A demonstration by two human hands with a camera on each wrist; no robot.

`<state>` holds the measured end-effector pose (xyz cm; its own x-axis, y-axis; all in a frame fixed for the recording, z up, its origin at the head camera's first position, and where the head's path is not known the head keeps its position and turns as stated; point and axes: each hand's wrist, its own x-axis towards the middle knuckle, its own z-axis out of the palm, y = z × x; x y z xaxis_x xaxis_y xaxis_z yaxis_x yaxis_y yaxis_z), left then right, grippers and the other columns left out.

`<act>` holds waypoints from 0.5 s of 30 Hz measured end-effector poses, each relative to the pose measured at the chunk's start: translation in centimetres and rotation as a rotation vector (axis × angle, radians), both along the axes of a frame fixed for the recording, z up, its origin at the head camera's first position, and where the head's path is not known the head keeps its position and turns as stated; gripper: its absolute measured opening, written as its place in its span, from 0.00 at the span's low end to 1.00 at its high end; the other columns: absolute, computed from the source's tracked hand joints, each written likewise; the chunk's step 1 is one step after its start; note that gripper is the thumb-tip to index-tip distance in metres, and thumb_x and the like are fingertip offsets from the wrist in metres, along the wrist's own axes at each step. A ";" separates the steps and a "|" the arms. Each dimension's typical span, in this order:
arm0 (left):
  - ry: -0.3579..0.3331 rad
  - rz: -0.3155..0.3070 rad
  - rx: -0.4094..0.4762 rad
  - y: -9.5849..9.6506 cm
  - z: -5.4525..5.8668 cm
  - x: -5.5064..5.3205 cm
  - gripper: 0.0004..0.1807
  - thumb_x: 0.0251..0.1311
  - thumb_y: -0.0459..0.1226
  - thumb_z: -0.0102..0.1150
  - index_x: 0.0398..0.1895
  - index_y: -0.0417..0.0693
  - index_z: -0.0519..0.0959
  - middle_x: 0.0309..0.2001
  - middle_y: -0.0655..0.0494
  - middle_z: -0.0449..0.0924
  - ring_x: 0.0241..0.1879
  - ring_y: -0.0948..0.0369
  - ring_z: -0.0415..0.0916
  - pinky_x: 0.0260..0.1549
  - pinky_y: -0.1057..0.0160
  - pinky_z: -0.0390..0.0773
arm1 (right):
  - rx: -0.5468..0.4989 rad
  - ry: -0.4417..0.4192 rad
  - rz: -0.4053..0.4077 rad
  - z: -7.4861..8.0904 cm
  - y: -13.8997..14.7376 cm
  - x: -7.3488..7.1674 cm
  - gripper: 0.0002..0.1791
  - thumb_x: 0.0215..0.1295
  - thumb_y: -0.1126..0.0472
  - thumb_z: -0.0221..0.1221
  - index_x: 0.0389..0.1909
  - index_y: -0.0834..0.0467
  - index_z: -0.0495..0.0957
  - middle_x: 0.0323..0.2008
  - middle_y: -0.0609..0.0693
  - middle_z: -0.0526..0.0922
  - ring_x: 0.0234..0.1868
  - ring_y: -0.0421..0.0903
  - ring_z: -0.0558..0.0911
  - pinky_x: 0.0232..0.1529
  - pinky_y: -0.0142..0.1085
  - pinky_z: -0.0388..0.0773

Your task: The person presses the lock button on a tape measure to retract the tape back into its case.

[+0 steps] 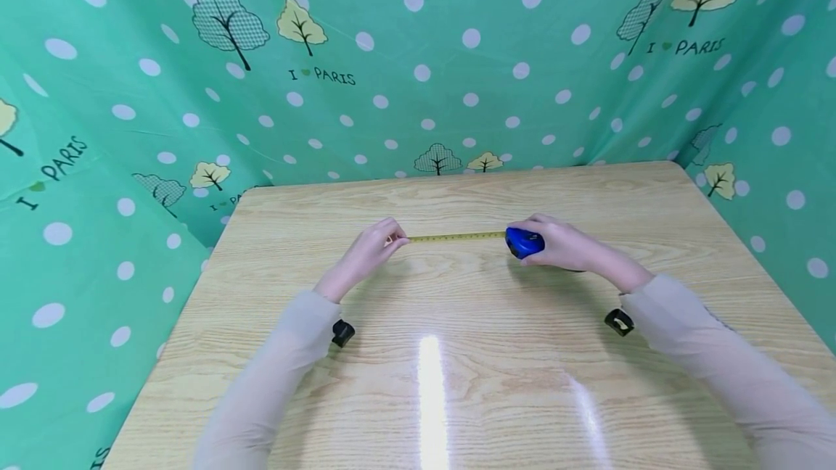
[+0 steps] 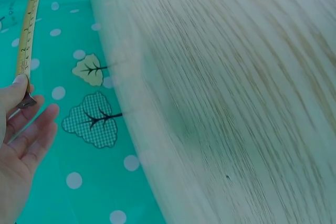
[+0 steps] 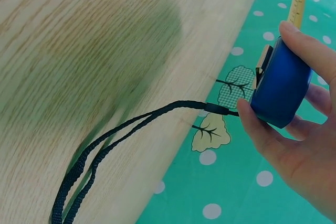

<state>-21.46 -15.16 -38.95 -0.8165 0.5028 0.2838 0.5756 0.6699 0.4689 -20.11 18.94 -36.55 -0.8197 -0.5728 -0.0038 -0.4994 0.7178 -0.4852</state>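
A blue tape measure (image 1: 525,242) is held above the table in my right hand (image 1: 563,244), whose fingers and thumb grip its case. From the case a yellow blade (image 1: 457,237) runs level to the left. At its far end my left hand (image 1: 369,249) pinches the blade near its metal end hook (image 2: 26,100), thumb on top and the other fingers partly bent. In the right wrist view a black wrist strap (image 3: 152,114) trails from the tape measure case (image 3: 283,82) down toward the table.
The wooden table (image 1: 392,310) carries bright light reflections. A green dotted curtain (image 1: 424,56) with printed trees hangs behind it and at both sides. A black wrist camera mount shows under each sleeve, left (image 1: 342,332) and right (image 1: 618,322).
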 end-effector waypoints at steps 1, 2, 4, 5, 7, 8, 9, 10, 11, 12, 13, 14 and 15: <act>0.003 -0.001 0.001 0.1 0.0 0.0 0.06 0.58 0.35 0.54 0.30 0.41 0.75 0.30 0.54 0.74 0.32 0.61 0.73 0.35 0.66 0.76 | -0.001 -0.004 -0.002 0.0 -0.1 0.0 0.35 0.50 0.57 0.65 0.59 0.64 0.64 0.49 0.65 0.68 0.47 0.61 0.72 0.41 0.49 0.76; 0.005 -0.002 0.003 0.2 0.1 0.0 0.06 0.58 0.35 0.54 0.30 0.41 0.75 0.30 0.54 0.74 0.32 0.61 0.73 0.35 0.66 0.76 | -0.001 -0.005 -0.001 0.0 -0.1 0.0 0.36 0.50 0.57 0.65 0.59 0.64 0.64 0.49 0.65 0.68 0.47 0.61 0.72 0.41 0.49 0.76; 0.010 -0.003 0.005 0.3 0.1 0.0 0.06 0.58 0.36 0.54 0.29 0.42 0.75 0.30 0.54 0.74 0.32 0.61 0.73 0.35 0.66 0.76 | -0.001 -0.010 -0.003 0.0 -0.2 0.0 0.36 0.50 0.57 0.65 0.59 0.64 0.64 0.49 0.65 0.68 0.47 0.61 0.72 0.41 0.49 0.76; 0.012 -0.006 0.006 0.4 0.1 0.0 0.05 0.58 0.36 0.54 0.29 0.42 0.75 0.30 0.54 0.74 0.32 0.61 0.73 0.35 0.66 0.76 | 0.000 -0.009 -0.002 0.0 -0.3 -0.1 0.36 0.50 0.56 0.65 0.59 0.64 0.64 0.49 0.65 0.68 0.47 0.61 0.72 0.41 0.49 0.76; 0.016 -0.010 0.007 0.5 0.1 0.0 0.05 0.58 0.36 0.54 0.30 0.42 0.75 0.30 0.55 0.75 0.32 0.62 0.73 0.35 0.66 0.76 | 0.001 -0.014 -0.007 0.0 -0.3 -0.1 0.36 0.50 0.56 0.65 0.59 0.63 0.64 0.49 0.65 0.68 0.47 0.61 0.72 0.41 0.49 0.76; 0.015 -0.011 0.009 0.6 0.1 -0.1 0.05 0.58 0.36 0.54 0.30 0.42 0.76 0.30 0.55 0.75 0.32 0.62 0.73 0.35 0.66 0.75 | 0.002 -0.016 -0.008 0.0 -0.4 -0.1 0.36 0.49 0.56 0.65 0.59 0.63 0.64 0.49 0.65 0.68 0.47 0.60 0.72 0.41 0.49 0.76; 0.015 -0.014 0.010 0.6 0.0 -0.1 0.05 0.58 0.36 0.54 0.30 0.42 0.76 0.30 0.55 0.75 0.32 0.62 0.73 0.36 0.66 0.75 | 0.003 -0.018 -0.009 0.0 -0.4 -0.1 0.36 0.50 0.56 0.65 0.60 0.62 0.64 0.49 0.64 0.68 0.47 0.60 0.72 0.41 0.49 0.76; 0.014 -0.016 0.013 0.7 0.1 -0.1 0.05 0.57 0.36 0.54 0.30 0.42 0.76 0.30 0.55 0.75 0.32 0.62 0.73 0.36 0.66 0.76 | 0.003 -0.019 -0.010 0.0 -0.5 -0.1 0.36 0.49 0.56 0.65 0.60 0.62 0.64 0.49 0.64 0.68 0.47 0.60 0.73 0.41 0.49 0.76; 0.014 -0.018 0.015 0.8 0.1 -0.1 0.05 0.57 0.36 0.54 0.30 0.42 0.76 0.30 0.55 0.75 0.32 0.62 0.74 0.36 0.67 0.76 | 0.004 -0.018 -0.008 0.0 -0.5 -0.1 0.36 0.49 0.56 0.65 0.60 0.62 0.64 0.49 0.64 0.69 0.47 0.60 0.73 0.41 0.49 0.76; 0.017 -0.016 0.015 0.8 0.1 -0.1 0.05 0.57 0.36 0.55 0.30 0.42 0.76 0.30 0.55 0.75 0.32 0.62 0.74 0.36 0.67 0.76 | 0.002 -0.018 -0.008 0.0 -0.5 -0.1 0.36 0.49 0.57 0.65 0.60 0.62 0.64 0.49 0.64 0.69 0.47 0.60 0.73 0.41 0.49 0.76; 0.020 -0.018 0.017 0.9 0.1 0.0 0.05 0.57 0.35 0.55 0.30 0.42 0.76 0.30 0.55 0.75 0.32 0.62 0.74 0.36 0.67 0.76 | 0.000 -0.015 -0.003 0.0 -0.6 -0.1 0.36 0.49 0.57 0.65 0.60 0.63 0.64 0.49 0.64 0.69 0.47 0.60 0.73 0.41 0.49 0.76; 0.025 -0.019 0.018 1.0 0.0 0.0 0.05 0.57 0.35 0.55 0.30 0.41 0.76 0.30 0.54 0.75 0.32 0.62 0.74 0.36 0.67 0.76 | -0.001 -0.014 -0.001 0.0 -0.6 -0.1 0.36 0.49 0.57 0.65 0.59 0.62 0.64 0.49 0.64 0.69 0.47 0.60 0.73 0.41 0.49 0.75; 0.030 -0.020 0.019 1.1 0.0 0.0 0.05 0.57 0.35 0.55 0.30 0.41 0.76 0.30 0.54 0.75 0.31 0.62 0.74 0.36 0.67 0.76 | -0.001 -0.011 0.001 0.0 -0.7 -0.1 0.36 0.49 0.57 0.65 0.59 0.62 0.64 0.49 0.64 0.69 0.47 0.60 0.73 0.41 0.49 0.75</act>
<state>-21.50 -14.10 -38.91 -0.7975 0.5128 0.3179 0.6025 0.6493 0.4640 -20.19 18.26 -36.51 -0.8188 -0.5739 -0.0121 -0.4949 0.7165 -0.4916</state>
